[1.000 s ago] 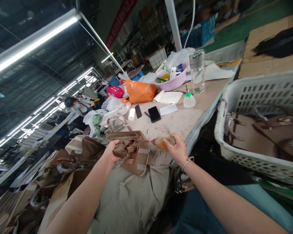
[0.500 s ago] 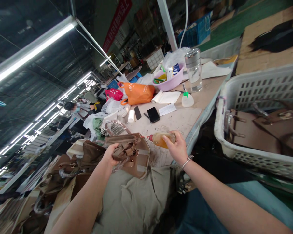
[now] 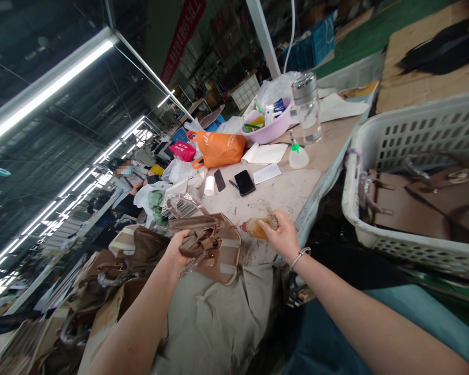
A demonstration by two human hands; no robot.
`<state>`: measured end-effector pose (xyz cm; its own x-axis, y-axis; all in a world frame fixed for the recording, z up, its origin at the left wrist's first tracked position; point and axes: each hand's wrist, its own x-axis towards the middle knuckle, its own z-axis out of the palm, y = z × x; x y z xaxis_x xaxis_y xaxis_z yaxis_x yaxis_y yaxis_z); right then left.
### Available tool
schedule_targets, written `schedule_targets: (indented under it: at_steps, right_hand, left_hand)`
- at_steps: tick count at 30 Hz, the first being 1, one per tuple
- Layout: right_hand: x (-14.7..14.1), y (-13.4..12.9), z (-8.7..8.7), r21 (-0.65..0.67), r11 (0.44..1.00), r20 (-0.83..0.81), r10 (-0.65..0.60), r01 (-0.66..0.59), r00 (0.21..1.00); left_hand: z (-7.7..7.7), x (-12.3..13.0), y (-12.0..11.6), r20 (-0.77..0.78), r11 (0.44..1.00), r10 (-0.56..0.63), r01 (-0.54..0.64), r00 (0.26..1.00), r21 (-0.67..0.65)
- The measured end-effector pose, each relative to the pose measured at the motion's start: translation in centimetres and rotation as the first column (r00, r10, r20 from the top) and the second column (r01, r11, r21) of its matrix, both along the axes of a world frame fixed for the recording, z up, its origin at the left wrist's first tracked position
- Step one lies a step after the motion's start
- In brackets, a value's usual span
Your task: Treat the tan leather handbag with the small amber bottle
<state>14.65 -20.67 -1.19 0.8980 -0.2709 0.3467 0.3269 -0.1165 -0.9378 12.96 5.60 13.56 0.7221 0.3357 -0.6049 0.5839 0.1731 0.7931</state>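
Note:
A brown handbag (image 3: pixel 221 263) with pale bands rests on its side across my lap and the table edge. My left hand (image 3: pixel 179 249) is closed on bunched brown fabric of this bag, its fingers partly hidden behind the folds. In my right hand (image 3: pixel 282 234) is a squeeze bottle (image 3: pixel 257 228) of amber liquid, lying almost level with its red-capped nozzle pointing left. The nozzle tip is close to the bag's upper right edge; whether it touches I cannot tell. Beneath the bag, grey-green cloth (image 3: pixel 211 317) covers my lap.
On the table stand a phone (image 3: pixel 245 183), a clear bottle with green collar (image 3: pixel 298 156), a glass flask (image 3: pixel 308 112), a lilac basin (image 3: pixel 271 130) and an orange bag (image 3: pixel 221 148). A white crate (image 3: pixel 410 237) of bags is right. More brown bags (image 3: pixel 113 271) lie left. A masked person sits beyond.
The squeeze bottle in my right hand has shifted very slightly, its nozzle tipping a little down. My left hand keeps its hold on the bag. The view has moved slightly.

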Motion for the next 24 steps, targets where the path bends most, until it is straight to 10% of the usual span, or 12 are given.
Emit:
schedule_targets:
  at_steps: [24]
  right_hand:
    - [0.1, -0.5, 2.5, 0.189, 0.981, 0.018, -0.034, 0.029, 0.999]
  left_hand:
    - [0.8, -0.4, -2.0, 0.024, 1.0, 0.022, -0.022, 0.999, 0.003]
